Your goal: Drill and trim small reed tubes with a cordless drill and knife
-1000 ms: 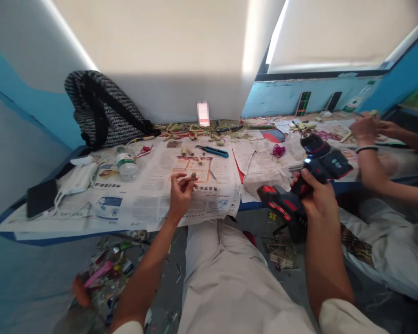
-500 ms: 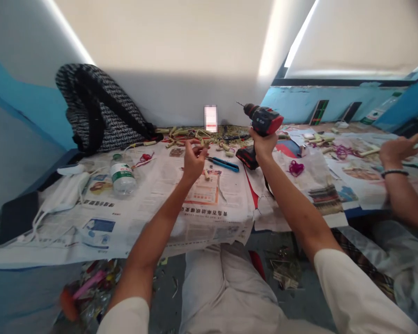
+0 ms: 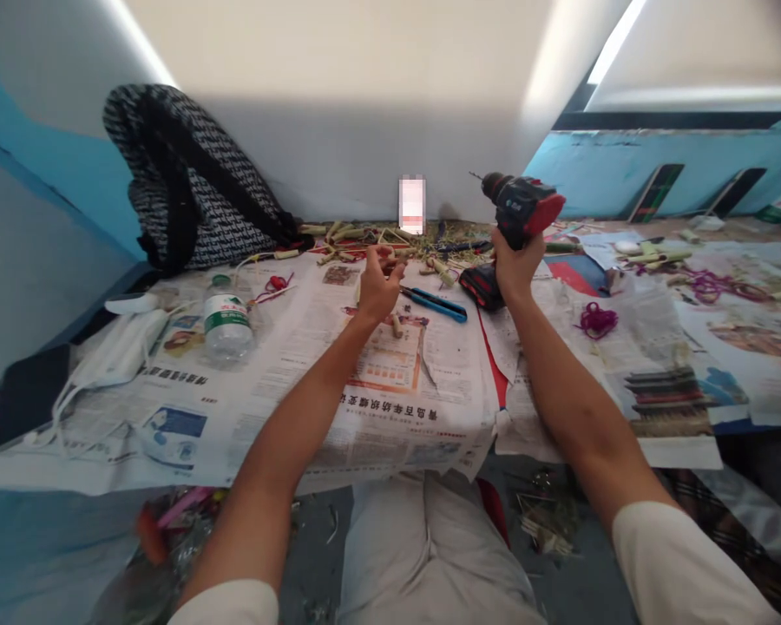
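My right hand is wrapped round the grip of a black and red cordless drill, held above the table. Its thin bit points to the left and slightly up, away from my left hand. My left hand is raised over the newspaper with its fingers pinched together; what they hold, if anything, is too small to make out. Just right of that hand lies a blue utility knife on the newspaper. Below the fingers is a short cut piece of stem.
Newspaper covers the table. Stem pieces and scraps lie along the back. At left are a backpack, a water bottle, a face mask and a dark tablet-like slab. Purple cord lies at right.
The view has swung slightly left, and another person's hand at the right edge has gone out of sight. The drill stays gripped, a little farther right of my left hand, which remains pinched.
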Demonstrator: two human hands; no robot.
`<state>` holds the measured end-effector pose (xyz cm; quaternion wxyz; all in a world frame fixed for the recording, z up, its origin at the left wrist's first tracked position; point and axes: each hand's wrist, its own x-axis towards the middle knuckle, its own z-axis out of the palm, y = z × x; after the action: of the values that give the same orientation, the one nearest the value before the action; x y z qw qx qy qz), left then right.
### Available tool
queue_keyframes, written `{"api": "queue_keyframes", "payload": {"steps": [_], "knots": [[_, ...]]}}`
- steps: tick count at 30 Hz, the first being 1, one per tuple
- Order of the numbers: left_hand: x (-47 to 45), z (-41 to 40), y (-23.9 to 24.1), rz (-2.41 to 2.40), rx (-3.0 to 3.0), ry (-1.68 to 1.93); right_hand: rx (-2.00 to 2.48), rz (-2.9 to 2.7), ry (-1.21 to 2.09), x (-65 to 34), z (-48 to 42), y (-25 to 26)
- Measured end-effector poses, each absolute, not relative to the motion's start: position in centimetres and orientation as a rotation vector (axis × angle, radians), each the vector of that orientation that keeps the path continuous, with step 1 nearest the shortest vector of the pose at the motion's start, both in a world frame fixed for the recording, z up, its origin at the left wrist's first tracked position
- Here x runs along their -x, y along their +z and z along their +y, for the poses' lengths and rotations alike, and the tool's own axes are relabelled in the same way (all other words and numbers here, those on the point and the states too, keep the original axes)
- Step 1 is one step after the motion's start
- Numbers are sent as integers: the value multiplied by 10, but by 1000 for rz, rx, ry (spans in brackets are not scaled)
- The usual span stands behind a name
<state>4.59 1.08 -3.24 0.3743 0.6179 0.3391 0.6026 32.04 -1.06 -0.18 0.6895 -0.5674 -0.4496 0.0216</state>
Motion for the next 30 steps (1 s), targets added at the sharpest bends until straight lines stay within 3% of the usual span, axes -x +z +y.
{"api": "queue_keyframes", "payload": {"steps": [7, 11, 13, 17, 21, 26, 30], "knots": [[-40, 11, -29, 852, -1561, 1490, 1282, -955, -166, -317, -15, -10], [-37, 12, -29, 869, -1551, 1483, 1275, -806, -517, -314, -29, 4], [-33, 14, -28, 887, -1534, 1503, 1310, -845, -535, -310, -44, 16], [-29, 18, -27, 876, -1515, 1536, 1318, -1104, -271, -304, -63, 29], [-28, 18, -29, 897, -1522, 1530, 1239, -843, -151, -313, -50, 25], [-30, 19, -32, 889, -1529, 1497, 1183, -1021, 525, -327, -37, 11], [-33, 18, -34, 865, -1514, 1462, 1218, -1033, 566, -334, -34, 3]]}}
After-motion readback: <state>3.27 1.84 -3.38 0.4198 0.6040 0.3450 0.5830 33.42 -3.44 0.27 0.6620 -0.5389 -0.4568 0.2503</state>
